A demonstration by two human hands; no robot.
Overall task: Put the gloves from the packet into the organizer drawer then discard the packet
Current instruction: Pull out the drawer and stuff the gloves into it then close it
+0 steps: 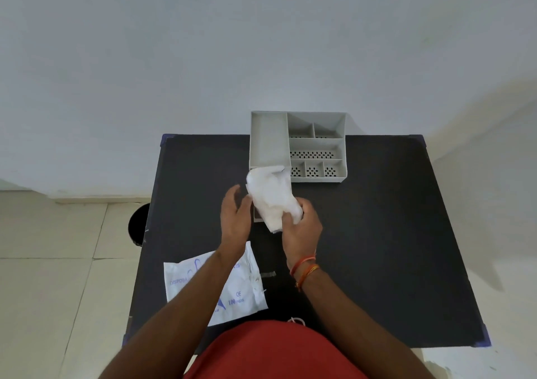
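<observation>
Between the two hands, a bunch of white gloves.
Right hand grips the bunch's lower end, fingers curled round it; left hand stands just beside, fingers loosely straight (touching it or not, hard to tell). Beyond both hands sits the grey organizer; the printed packet lies flat under the left forearm.

Red shirt; bare forearms; orange-red thread bracelets on right wrist.
</observation>
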